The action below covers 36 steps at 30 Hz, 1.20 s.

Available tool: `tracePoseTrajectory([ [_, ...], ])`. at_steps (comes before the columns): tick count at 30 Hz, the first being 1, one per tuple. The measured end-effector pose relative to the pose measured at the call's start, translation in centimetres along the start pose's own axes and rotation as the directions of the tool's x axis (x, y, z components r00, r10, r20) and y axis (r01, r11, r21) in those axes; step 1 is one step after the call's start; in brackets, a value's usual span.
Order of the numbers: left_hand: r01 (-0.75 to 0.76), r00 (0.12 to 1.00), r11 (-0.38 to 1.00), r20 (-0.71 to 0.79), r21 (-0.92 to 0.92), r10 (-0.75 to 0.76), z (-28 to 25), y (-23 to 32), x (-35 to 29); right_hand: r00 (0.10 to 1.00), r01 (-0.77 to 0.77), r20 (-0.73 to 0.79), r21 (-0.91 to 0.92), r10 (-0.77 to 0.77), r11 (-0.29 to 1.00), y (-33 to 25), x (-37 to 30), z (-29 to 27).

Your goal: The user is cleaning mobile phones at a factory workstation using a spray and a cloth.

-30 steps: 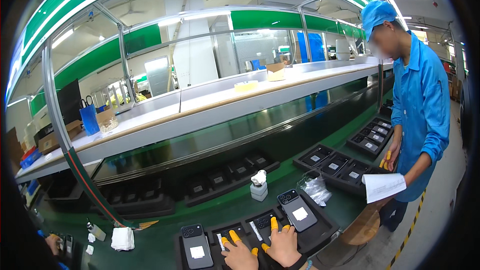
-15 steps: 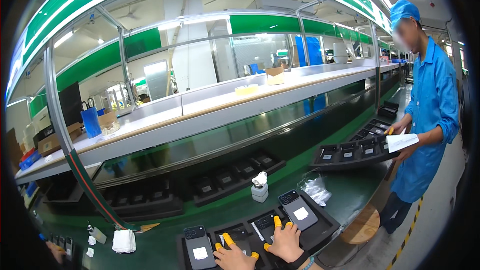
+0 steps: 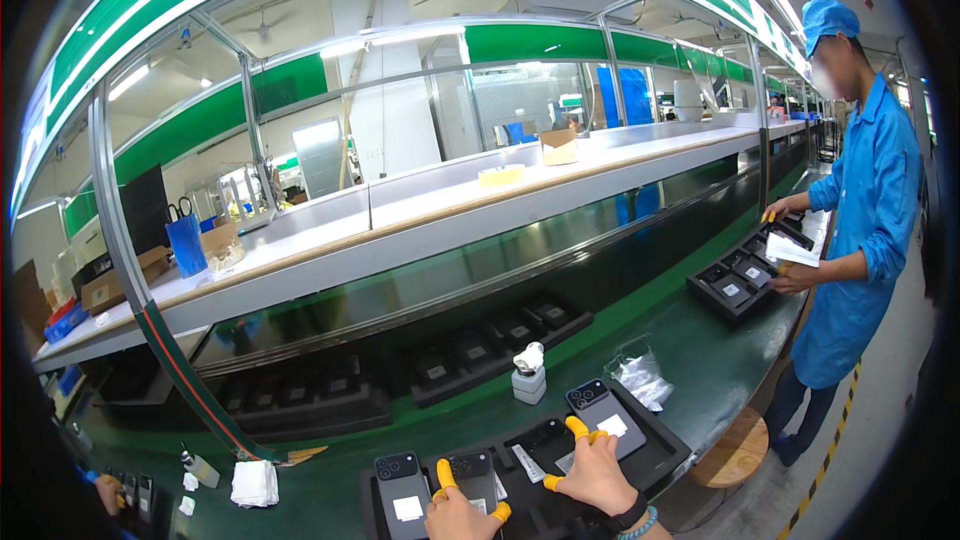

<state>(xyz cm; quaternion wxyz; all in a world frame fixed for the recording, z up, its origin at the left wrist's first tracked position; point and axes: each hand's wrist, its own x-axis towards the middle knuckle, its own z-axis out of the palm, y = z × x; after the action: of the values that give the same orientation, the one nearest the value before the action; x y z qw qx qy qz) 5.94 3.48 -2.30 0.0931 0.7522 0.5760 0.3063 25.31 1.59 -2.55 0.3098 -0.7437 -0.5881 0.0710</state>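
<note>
A black foam tray lies before me, with several dark smartphones in it, backs up. My left hand, in yellow finger cots, has its index finger and thumb at opposite sides of a smartphone. To its left lies another smartphone with a white label. My right hand, fingers apart, reaches over the tray's right half. Its fingertips are by the lower left edge of a labelled smartphone; whether they touch it is unclear. A white printed strip lies left of this hand.
Beyond the tray stand a white bottle with tissue and a clear plastic bag. Folded white cloths and a small bottle are leftward. More black trays line the back. A co-worker in blue stands right, near a wooden stool.
My right hand has shifted right, toward the labelled smartphone. My left hand has closed around the sides of its smartphone. The co-worker has lowered a tray onto the bench farther off.
</note>
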Motion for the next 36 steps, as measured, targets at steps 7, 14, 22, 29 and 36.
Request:
tracePoseTrajectory([
  [7,0.056,0.992,0.943,0.088,0.329,-0.09,2.4,-0.1,3.2,0.989,0.091,-0.107,-0.101,-0.101,0.991,0.3,2.6,4.1],
  [14,0.049,0.975,0.903,0.177,0.426,-0.136,5.1,0.3,3.1,0.988,0.054,0.151,-0.192,-0.024,0.98,-0.8,2.1,3.6],
  [22,-0.034,0.985,0.901,0.167,0.433,-0.043,4.0,0.4,3.5,0.994,0.063,0.098,-0.208,-0.043,0.976,-1.0,1.6,2.8],
  [29,-0.241,0.96,0.97,-0.141,0.021,0.241,-0.4,0.8,4.2,0.912,0.345,-0.135,-0.255,-0.387,0.903,-1.6,1.1,0.4],
  [36,-0.37,0.927,0.88,-0.052,-0.298,0.372,-2.7,2.3,6.9,0.824,0.555,-0.273,0.209,-0.497,0.805,-3.1,3.4,-0.2],
])
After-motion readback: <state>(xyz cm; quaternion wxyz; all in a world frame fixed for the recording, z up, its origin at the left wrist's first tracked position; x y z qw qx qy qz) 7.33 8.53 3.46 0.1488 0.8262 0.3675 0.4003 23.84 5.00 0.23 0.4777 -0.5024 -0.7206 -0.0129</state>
